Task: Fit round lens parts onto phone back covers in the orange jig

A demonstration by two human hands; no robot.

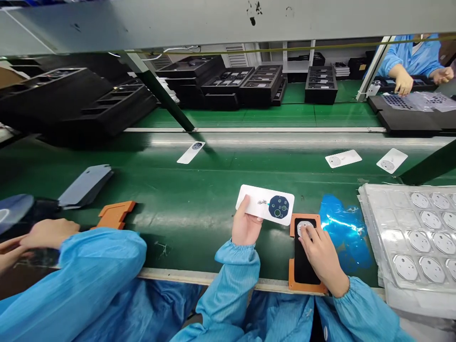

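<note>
My left hand [245, 225] is closed on the lower left of a white card [253, 202], thumb on top. At the card's right end is a dark blue rounded emblem with several small circles. My right hand [322, 256] has its fingertips together on a white round piece [303, 226], partly hidden under them. That piece lies at the upper end of a black phone-shaped panel [305, 268] set in an orange fixture [291, 273]. Right of it lies crumpled blue film [344, 228]. A clear tray [388, 209] of several similar white pieces [405, 267] stands at the far right.
More white cards [191, 153] lie across the green belt [199, 199]. At left are a co-worker's hands [50, 235], another orange fixture [113, 214] and grey plates [85, 186]. Black trays [261, 80] stand behind, with another worker [409, 61] at upper right. Slanted posts [167, 99] rise between.
</note>
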